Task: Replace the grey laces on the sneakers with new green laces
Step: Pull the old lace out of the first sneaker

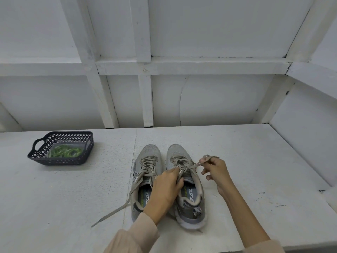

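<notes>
Green laces [64,152] lie in a dark basket [58,161] at the far left of the white surface [255,161]. In the middle stands the left sneaker [145,154], with a loose grey lace [113,210] trailing out to its left. The left hand [167,187] curls its fingers round the laced top of the right sneaker [176,152], which stands just beside the other shoe. The right hand [217,170] pinches this shoe's grey lace end [197,164] and holds it out to the right.
</notes>
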Demonstrator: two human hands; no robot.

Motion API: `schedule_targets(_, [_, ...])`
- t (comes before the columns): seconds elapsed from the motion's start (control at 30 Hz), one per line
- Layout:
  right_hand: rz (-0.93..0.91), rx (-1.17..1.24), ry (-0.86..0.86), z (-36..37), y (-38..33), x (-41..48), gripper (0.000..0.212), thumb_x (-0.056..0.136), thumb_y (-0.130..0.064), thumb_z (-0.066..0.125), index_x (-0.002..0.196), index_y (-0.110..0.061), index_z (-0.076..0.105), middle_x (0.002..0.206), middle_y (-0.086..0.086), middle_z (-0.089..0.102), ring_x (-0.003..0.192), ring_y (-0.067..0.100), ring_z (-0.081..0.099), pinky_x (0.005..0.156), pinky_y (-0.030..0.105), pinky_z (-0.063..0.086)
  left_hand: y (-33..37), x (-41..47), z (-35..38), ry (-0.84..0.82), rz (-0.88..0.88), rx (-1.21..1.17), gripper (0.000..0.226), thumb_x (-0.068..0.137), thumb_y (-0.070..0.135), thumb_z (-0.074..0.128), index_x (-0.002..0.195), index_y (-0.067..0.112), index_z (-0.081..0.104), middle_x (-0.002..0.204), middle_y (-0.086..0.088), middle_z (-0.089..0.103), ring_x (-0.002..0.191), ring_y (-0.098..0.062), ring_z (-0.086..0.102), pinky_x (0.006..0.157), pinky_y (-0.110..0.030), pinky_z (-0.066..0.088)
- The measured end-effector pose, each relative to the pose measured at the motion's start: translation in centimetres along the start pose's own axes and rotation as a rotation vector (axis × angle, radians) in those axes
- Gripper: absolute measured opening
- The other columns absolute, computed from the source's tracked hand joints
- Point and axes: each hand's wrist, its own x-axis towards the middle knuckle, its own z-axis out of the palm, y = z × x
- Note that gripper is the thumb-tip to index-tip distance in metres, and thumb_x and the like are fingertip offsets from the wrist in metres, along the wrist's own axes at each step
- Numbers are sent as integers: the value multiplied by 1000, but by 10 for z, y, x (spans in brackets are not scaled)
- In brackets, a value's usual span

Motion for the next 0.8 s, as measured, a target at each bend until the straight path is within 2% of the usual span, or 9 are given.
schedule_targets(0.17, [51, -194, -205, 3, 1, -3, 3, 88, -5, 67, 88, -7, 70, 82, 5, 67, 66, 15, 56, 44, 21, 36, 0, 0, 0, -10, 2, -22, 20, 95, 33, 48, 84, 20, 37, 96, -7, 63, 90, -31, 59, 69, -38, 40])
schedule_targets(0.27, [34, -101, -94, 5, 1, -1, 9, 93, -2, 58, 87, -4, 64, 80, 9, 66, 57, 15, 55, 42, 21, 35, -1, 0, -1, -7, 5, -18, 20, 95, 32, 48, 84, 19, 38, 95, -6, 62, 88, -31, 59, 69, -38, 41])
schedule_targets(0.37, [48, 38, 54, 2, 0, 2, 15, 100, -11, 49, 89, -5, 57, 76, 9, 65, 49, 17, 53, 39, 22, 35, -2, 0, 1, -6, 5, -30, 21, 95, 31, 48, 83, 18, 37, 93, -7, 62, 87, -31, 59, 67, -39, 40])
schedule_targets(0.43, [83, -55, 7, -3, 0, 2, 15, 99, -13, 52, 91, -4, 60, 75, 9, 65, 47, 16, 52, 39, 22, 34, -3, 1, 3, -6, 1, -28, 20, 94, 32, 48, 83, 17, 40, 92, -7, 62, 87, -31, 59, 67, -38, 39])
schedule_targets(0.53, [129, -243, -89, -5, 3, -4, 19, 95, -19, 60, 88, -1, 65, 73, 9, 65, 47, 17, 51, 40, 22, 34, -4, 4, -2, -1, -18, -72, 22, 91, 33, 55, 103, 16, 60, 95, -6, 68, 93, -29, 62, 73, -37, 45])
schedule_targets(0.6, [128, -232, -76, -4, 4, -6, 23, 94, -21, 62, 87, 1, 65, 73, 11, 65, 50, 18, 53, 43, 24, 39, -6, 9, -9, -29, -60, -176, 37, 88, 34, 62, 122, 19, 62, 104, -6, 71, 99, -23, 64, 85, -33, 49])
schedule_targets(0.63, [123, -205, -68, -3, 5, -7, 21, 93, -19, 63, 88, 1, 66, 75, 13, 66, 53, 19, 55, 46, 27, 44, -8, 13, -13, -44, -87, -250, 40, 88, 34, 64, 124, 18, 62, 106, -6, 72, 98, -20, 66, 88, -31, 50])
schedule_targets(0.7, [88, -140, -43, -2, 8, -12, 15, 93, -14, 62, 90, -2, 69, 81, 13, 68, 63, 21, 60, 58, 30, 53, -11, 20, -20, -91, -117, -336, 32, 90, 33, 63, 117, 17, 66, 105, -6, 72, 96, -16, 67, 89, -31, 52])
schedule_targets(0.8, [11, -5, -23, 1, 12, -22, 12, 93, -9, 62, 98, -4, 72, 91, 9, 74, 83, 18, 68, 69, 21, 56, -15, 30, -29, -147, -100, -262, 24, 95, 35, 58, 97, 14, 70, 84, -6, 71, 83, -21, 68, 77, -31, 53])
